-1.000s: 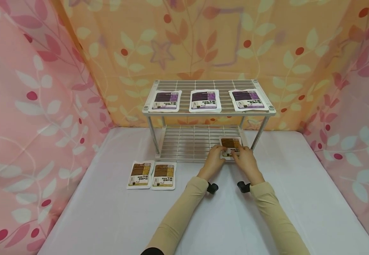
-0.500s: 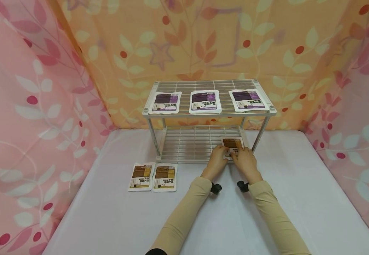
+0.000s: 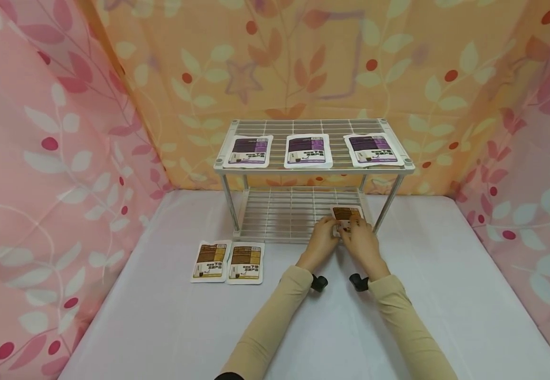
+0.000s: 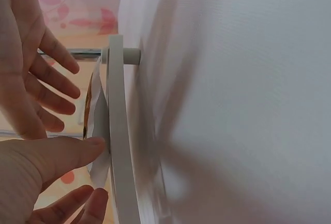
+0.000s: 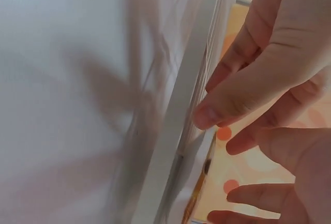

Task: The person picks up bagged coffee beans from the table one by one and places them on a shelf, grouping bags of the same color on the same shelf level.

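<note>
Head view showed our left hand (image 3: 321,240) and right hand (image 3: 361,241) side by side on the brown packet (image 3: 345,214), which lay flat at the right front of the wire rack's (image 3: 303,169) lower shelf (image 3: 284,214). Our fingers lay loosely spread over the packet's near edge, pressing rather than clasping it; its far half showed just beyond our fingertips. From the left wrist view, our thumb (image 4: 62,154) touched the packet's edge beside the white shelf rim (image 4: 118,141). Well to the left of our fingers, two more brown packets (image 3: 227,262) lay together on the white tabletop (image 3: 445,274). Above our fingers, three purple packets (image 3: 305,151) sat in a row on the top shelf.
</note>
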`<state>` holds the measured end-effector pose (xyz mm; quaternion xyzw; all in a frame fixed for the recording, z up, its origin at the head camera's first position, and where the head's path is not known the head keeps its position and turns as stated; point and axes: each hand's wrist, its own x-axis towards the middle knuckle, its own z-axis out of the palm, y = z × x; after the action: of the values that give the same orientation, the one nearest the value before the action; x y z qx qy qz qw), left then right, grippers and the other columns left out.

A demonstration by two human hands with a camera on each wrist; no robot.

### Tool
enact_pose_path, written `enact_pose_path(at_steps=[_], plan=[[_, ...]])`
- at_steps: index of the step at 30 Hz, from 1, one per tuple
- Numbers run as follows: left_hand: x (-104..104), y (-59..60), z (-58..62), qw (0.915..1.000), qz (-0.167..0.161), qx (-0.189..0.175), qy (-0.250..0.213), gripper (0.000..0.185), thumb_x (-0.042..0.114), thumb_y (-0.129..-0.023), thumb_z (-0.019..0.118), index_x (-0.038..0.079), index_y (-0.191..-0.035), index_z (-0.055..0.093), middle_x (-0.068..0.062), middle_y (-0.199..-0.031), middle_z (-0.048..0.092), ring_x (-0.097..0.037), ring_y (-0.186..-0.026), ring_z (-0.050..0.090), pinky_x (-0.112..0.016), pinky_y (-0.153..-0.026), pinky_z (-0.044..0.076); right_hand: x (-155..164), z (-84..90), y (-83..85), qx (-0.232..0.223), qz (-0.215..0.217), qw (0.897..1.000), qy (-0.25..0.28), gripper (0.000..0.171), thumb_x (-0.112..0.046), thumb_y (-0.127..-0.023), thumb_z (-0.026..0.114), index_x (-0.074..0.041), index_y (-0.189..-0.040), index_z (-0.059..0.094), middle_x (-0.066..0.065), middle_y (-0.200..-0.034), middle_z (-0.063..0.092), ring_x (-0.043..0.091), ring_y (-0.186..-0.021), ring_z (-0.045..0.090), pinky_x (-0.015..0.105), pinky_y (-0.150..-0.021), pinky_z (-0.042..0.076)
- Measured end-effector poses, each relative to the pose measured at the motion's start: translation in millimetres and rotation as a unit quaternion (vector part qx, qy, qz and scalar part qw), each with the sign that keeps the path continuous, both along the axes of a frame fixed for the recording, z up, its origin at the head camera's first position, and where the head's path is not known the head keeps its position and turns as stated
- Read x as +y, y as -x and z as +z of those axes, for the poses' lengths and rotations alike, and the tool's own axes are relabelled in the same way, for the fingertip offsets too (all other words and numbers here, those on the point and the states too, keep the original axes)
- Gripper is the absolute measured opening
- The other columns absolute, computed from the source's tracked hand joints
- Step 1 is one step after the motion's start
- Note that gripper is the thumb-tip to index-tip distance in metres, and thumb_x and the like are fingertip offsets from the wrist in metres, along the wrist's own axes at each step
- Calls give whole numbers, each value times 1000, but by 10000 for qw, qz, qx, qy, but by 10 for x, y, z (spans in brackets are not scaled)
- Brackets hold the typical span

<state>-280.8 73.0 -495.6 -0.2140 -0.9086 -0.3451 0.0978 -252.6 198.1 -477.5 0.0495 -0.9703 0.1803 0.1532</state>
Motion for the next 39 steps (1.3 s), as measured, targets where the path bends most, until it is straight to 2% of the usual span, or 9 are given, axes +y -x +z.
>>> enact_pose_path(at_steps=[4,7,13,17,20,27,30,34,39], plan=[[-62,-22,-14,10000,13,-6,-33,39,1,-78,66,7,-117,63,-9,-120,60,-25,-110,55,-35,-94,44,-28,-94,26,567,325,9975,279,56,-35,-95,49,14,-121,52,36,-114,52,52,-98,51,59,-77,46],[-133,-39,-45,10000,21,-30,-48,40,4,-80,67,8,-119,62,-8,-121,58,-25,-110,54,-34,-94,45,-78,-124,25,739,561,9942,545,55,-35,-95,48,14,-119,54,36,-115,52,52,-102,50,59,-81,45],[-277,-76,-107,10000,-22,-33,-59,40,6,-81,67,7,-121,60,-10,-123,56,-28,-117,51,-35,-98,44,-193,-111,3,367,792,9911,1009,44,-19,-92,55,16,-119,53,35,-121,49,49,-113,46,59,-90,41],[-352,-121,-127,10000,-46,-57,42,38,9,-82,67,7,-120,61,-12,-122,57,-27,-116,52,-35,-96,46,-239,-114,-6,140,838,9891,1203,42,-18,-91,57,12,-120,54,32,-123,50,45,-114,47,56,-92,42],[-409,-163,-129,9999,-97,-51,92,38,9,-82,67,8,-120,61,-10,-121,57,-26,-114,53,-33,-93,47,-279,-114,-23,87,912,9853,1442,42,-18,-90,59,10,-121,55,30,-124,51,44,-115,47,55,-92,42],[-578,-266,-118,9994,36,123,326,35,13,-81,69,8,-115,64,-10,-122,57,-28,-114,52,-37,-92,48,-410,-153,-34,190,1179,9767,1784,42,-18,-86,63,6,-121,57,28,-121,55,47,-117,46,59,-94,39],[-647,-296,-119,9988,-16,221,430,33,15,-82,68,7,-113,64,-11,-120,58,-27,-113,53,-37,-92,47,-454,-178,-46,231,1209,9740,1904,40,-16,-86,64,5,-119,59,26,-119,58,45,-110,52,56,-89,44],[-752,-332,-113,9992,-3,53,397,32,15,-83,67,9,-114,65,-9,-120,58,-26,-112,53,-37,-92,47,-496,-220,-71,131,1314,9684,2117,37,-11,-87,63,5,-119,58,25,-116,59,38,-94,60,47,-75,51],[-894,-370,-91,9991,80,-187,372,32,15,-84,67,9,-115,64,-9,-122,57,-27,-114,52,-39,-93,46,-555,-244,-118,-123,1465,9618,2311,36,-10,-88,62,6,-119,58,24,-112,60,37,-92,62,43,-73,54]])
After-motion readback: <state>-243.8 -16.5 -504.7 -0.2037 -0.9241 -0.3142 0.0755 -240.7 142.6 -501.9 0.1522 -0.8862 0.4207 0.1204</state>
